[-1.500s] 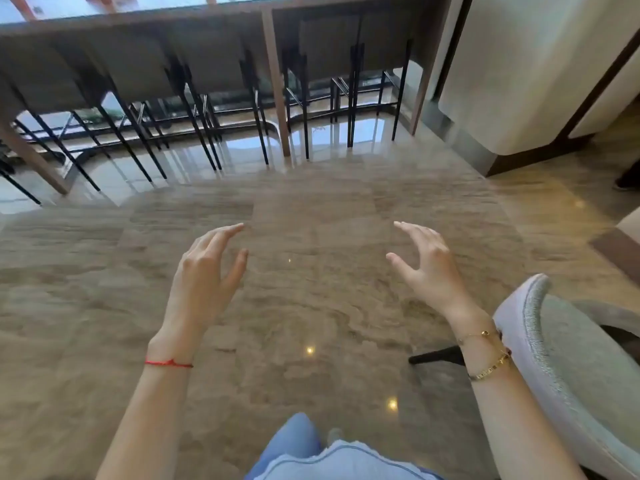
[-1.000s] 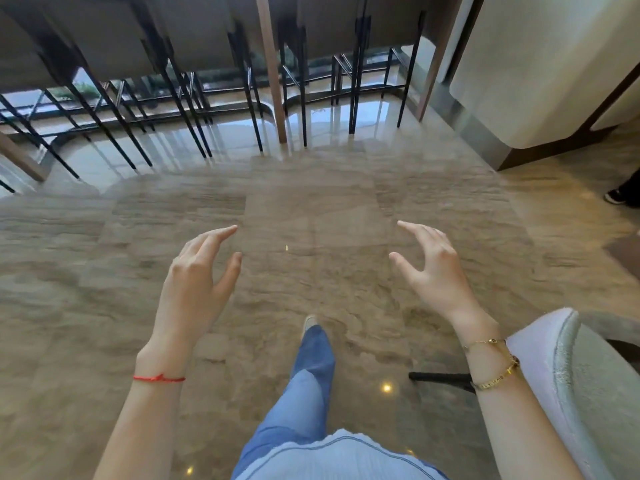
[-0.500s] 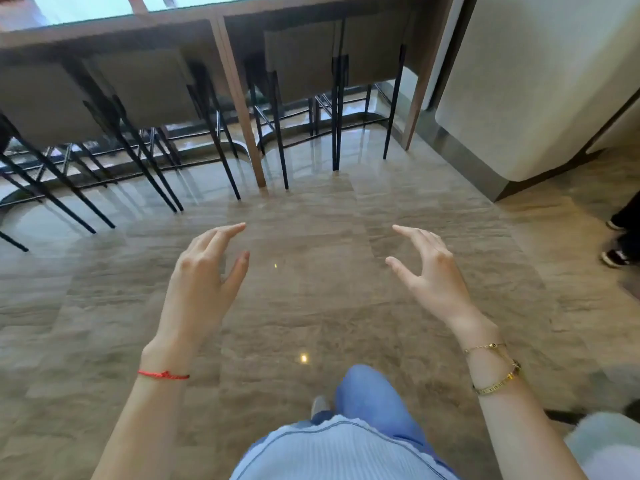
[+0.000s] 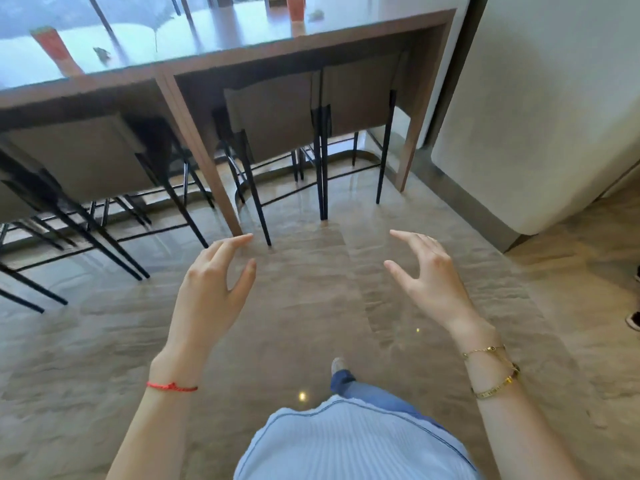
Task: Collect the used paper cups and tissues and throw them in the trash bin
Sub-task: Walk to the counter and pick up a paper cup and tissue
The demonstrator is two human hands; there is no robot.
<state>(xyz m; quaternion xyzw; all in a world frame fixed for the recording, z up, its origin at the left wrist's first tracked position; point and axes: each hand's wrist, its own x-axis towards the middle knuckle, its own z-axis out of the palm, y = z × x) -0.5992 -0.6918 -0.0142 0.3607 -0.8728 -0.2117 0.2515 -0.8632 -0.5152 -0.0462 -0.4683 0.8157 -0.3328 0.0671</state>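
A red paper cup stands on the high counter at the far left, with a small crumpled tissue beside it. A second orange-red cup stands at the counter's far right, next to another crumpled scrap. My left hand and my right hand are held out over the floor, well short of the counter, fingers loosely spread and holding nothing. No trash bin is in view.
Several bar stools with black legs are tucked under the counter between me and its top. A white rounded wall stands on the right. Another person's shoe shows at the right edge. Polished stone floor lies ahead.
I have stepped closer to the counter and the view has tilted up, so its top with the cups now shows. The grey chair at right has left the view. Both hands stay open.
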